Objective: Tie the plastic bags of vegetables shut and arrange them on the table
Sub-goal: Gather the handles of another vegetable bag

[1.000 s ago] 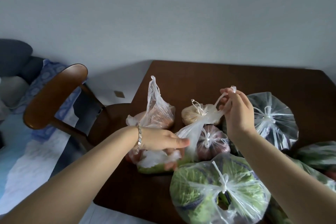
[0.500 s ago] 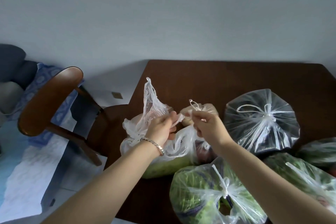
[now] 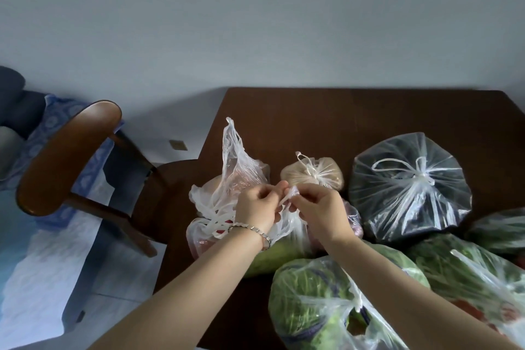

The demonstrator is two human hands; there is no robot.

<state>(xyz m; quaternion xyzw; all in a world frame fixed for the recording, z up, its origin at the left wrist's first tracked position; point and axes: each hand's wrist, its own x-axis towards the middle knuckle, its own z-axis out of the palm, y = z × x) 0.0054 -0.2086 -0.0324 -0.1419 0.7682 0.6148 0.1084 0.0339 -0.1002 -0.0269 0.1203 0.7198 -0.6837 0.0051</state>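
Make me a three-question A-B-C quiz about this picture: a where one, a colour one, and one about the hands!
1. The chair stands: A left of the table; B on it; C right of it.
2. Leaves in the nearest bag are: A blue; B green; C orange.
3. The left hand and right hand are: A lying flat; B holding a knife; C pinching bag handles.
Answers: A, the chair sits off the table's left edge; B, green shows through the plastic; C, both grip the white handles.
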